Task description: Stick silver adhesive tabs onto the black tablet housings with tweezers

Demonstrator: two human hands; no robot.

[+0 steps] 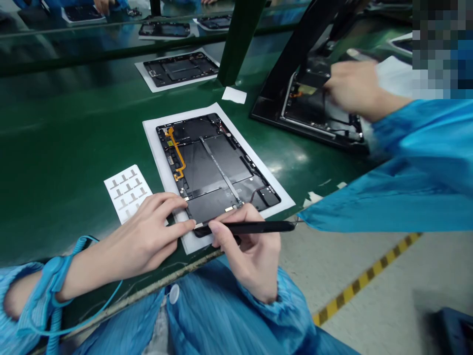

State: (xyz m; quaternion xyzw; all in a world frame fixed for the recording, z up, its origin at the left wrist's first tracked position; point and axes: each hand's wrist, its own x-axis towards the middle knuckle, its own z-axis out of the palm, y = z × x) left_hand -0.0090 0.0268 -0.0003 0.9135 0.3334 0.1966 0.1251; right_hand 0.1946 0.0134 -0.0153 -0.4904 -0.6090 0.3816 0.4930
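Note:
An opened tablet (pixel 221 162) lies on a white sheet (pixel 151 135), its dark inside facing up. An orange flex cable (pixel 180 158) runs along its left side and a grey strip cable (pixel 220 167) crosses the middle. My left hand (pixel 148 234) is open, its index finger and thumb resting on the tablet's near left corner. My right hand (pixel 254 251) is closed around a slim black pen-shaped tool (pixel 264 227) with a thin metal tip pointing right. Its thumb and index finger meet at the tablet's near edge; anything tiny between them is hidden.
A card of small grey stickers (pixel 127 192) lies partly under my left hand. Another opened tablet (pixel 181 69) lies farther back, beside a green post (pixel 242 44). At right, a co-worker's hand (pixel 354 88) works at a black fixture (pixel 271 101) holding a tablet. Paper scraps (pixel 313 198) lie near the table edge.

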